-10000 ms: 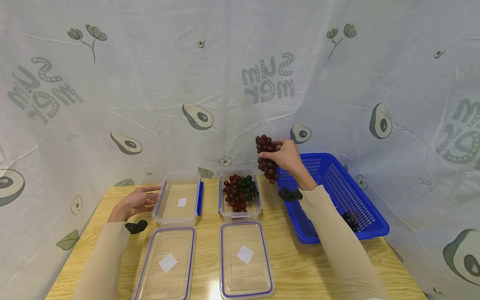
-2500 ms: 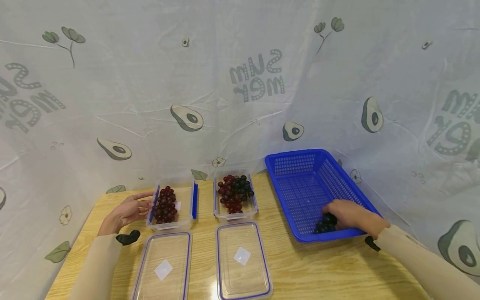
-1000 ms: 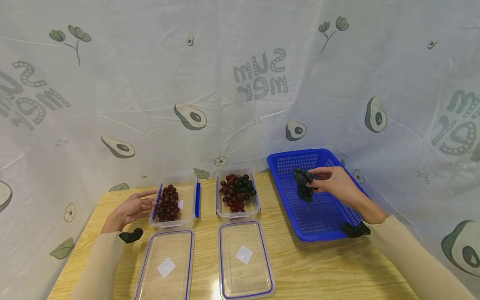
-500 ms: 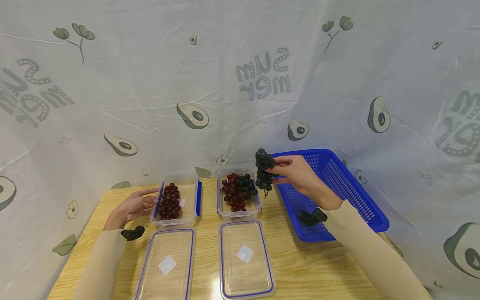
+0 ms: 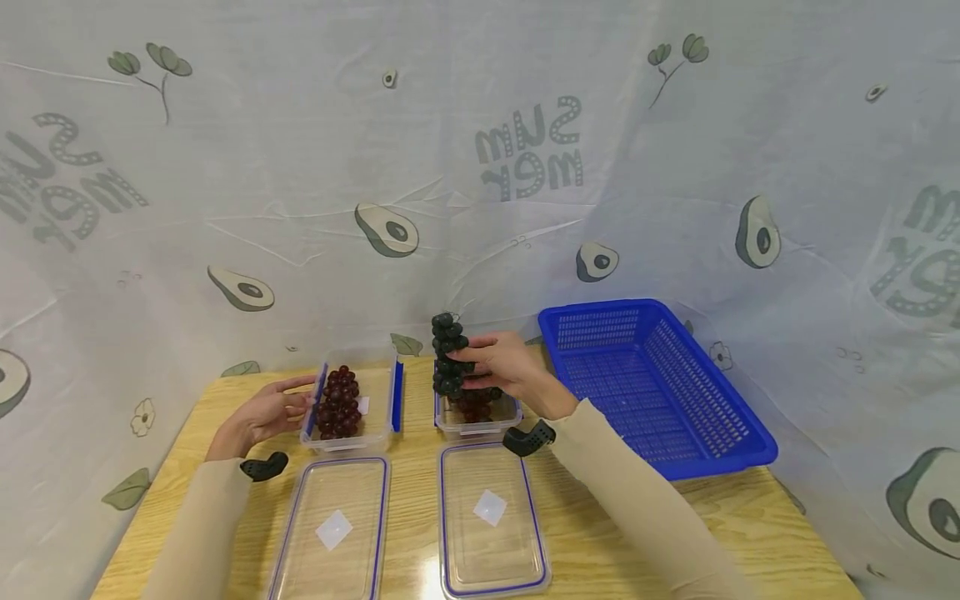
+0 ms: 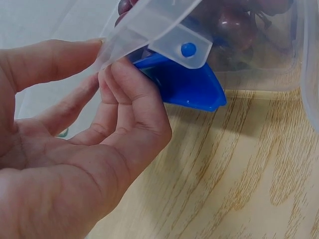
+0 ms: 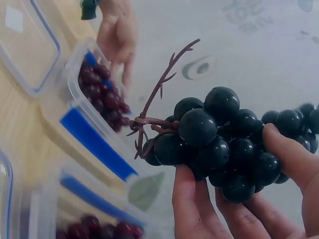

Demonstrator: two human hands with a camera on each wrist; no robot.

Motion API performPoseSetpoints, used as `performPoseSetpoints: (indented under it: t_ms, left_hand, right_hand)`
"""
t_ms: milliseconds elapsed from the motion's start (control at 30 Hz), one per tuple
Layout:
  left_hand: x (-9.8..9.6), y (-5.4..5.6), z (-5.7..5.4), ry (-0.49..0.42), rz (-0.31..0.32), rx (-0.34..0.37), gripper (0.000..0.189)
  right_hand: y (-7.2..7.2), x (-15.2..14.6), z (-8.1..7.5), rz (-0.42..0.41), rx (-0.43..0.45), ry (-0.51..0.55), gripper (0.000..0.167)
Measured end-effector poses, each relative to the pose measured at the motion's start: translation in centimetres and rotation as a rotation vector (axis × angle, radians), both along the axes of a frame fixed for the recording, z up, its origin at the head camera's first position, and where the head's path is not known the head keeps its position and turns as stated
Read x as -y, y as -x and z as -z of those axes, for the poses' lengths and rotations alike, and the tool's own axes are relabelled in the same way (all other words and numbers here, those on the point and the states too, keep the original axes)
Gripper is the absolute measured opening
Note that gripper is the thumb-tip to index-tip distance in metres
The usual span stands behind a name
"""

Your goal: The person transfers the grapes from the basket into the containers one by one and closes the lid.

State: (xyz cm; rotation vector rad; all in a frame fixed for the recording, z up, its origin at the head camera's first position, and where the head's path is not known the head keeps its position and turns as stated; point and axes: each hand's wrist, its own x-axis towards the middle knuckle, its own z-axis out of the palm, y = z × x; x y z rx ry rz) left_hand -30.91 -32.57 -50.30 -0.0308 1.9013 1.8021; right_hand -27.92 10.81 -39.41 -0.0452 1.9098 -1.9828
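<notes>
My right hand (image 5: 510, 367) grips a bunch of black grapes (image 5: 447, 354) above the right clear container (image 5: 480, 429). In the right wrist view, a brown stem sticks out from the black grapes (image 7: 214, 144). Beneath the hand, that container bears red grapes (image 5: 474, 408), partly hidden by the hand and the held bunch. My left hand (image 5: 266, 417) is at the left side of the other clear container (image 5: 348, 444); in the left wrist view its fingers and thumb pinch the wall by a blue latch (image 6: 184, 84). A dark red bunch of grapes (image 5: 339, 404) lies inside.
Two clear lids with blue seals lie in front of the containers, a left lid (image 5: 333, 492) and a right lid (image 5: 491, 475). A blue basket (image 5: 652, 392) stands at the right of the wooden table (image 5: 600, 542). A printed curtain (image 5: 480, 167) hangs behind.
My right hand has lifted the black grapes out of the blue basket and carried them left over the right container. Earlier, the dark red bunch came into the left container. My left hand stays there.
</notes>
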Motion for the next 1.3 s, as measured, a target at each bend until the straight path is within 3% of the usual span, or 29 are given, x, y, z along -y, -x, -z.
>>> performPoseSetpoints:
  t_ms: [67, 300, 400, 733, 867, 1033, 1167, 1300]
  left_hand:
    - [0.1, 0.0, 0.0, 0.002, 0.0, -0.002, 0.067]
    - [0.1, 0.0, 0.0, -0.008, 0.004, 0.0, 0.071]
    - [0.1, 0.0, 0.0, -0.006, 0.006, -0.004, 0.07]
    - [0.0, -0.2, -0.1, -0.022, 0.001, 0.0, 0.07]
    - [-0.2, -0.2, 0.0, -0.023, -0.009, 0.008, 0.069]
    - [-0.3, 0.0, 0.2, -0.025, -0.004, 0.008, 0.069]
    - [-0.1, 0.0, 0.2, -0.022, 0.005, 0.001, 0.069]
    - [0.1, 0.0, 0.1, -0.022, 0.011, 0.004, 0.071]
  right_hand:
    - [0.1, 1.3, 0.5, 0.007, 0.025, 0.007, 0.044]
    - [0.7, 5.3, 1.9, 0.042, 0.046, 0.005, 0.08]
    - [1.0, 6.9, 2.6, 0.055, 0.051, 0.017, 0.082]
    - [1.5, 11.2, 5.5, 0.052, 0.037, 0.008, 0.071]
    - [1.5, 12.7, 6.2, 0.077, 0.028, -0.047, 0.072]
    - [1.5, 14.1, 6.3, 0.138, -0.014, -0.175, 0.032]
    - [1.5, 14.9, 5.8, 0.182, -0.028, -0.242, 0.031]
    - [2.0, 15.7, 5.6, 0.173, -0.033, -0.347, 0.031]
